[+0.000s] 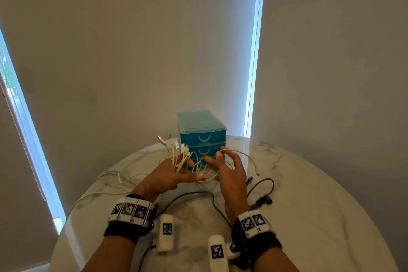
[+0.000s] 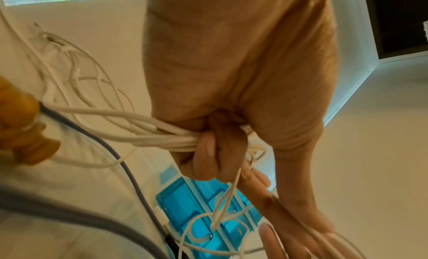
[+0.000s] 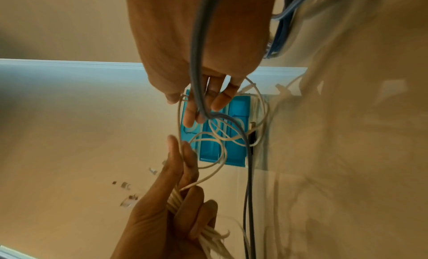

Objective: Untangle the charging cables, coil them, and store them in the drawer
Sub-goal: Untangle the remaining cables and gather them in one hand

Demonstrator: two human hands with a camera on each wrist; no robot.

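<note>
We see the left hand curled round a bundle of white cables, several strands gripped together in the palm with their plugs fanning up toward twelve o'clock. In the left wrist view the curled fingers clamp the strands tightly. The right hand sits just beside it at three o'clock, fingers spread and relaxed, with a loop of white cable draped over them; we cannot tell whether any finger pinches it. Both hands hover above the marble table, in front of the blue drawer unit, which stands at the table's twelve o'clock edge with all its drawers closed. A grey cable lies on the table beneath the hands, running toward six o'clock, and its dark plugs rest at four o'clock of the right hand. More white cable trails over the table at nine o'clock of the left hand.
</note>
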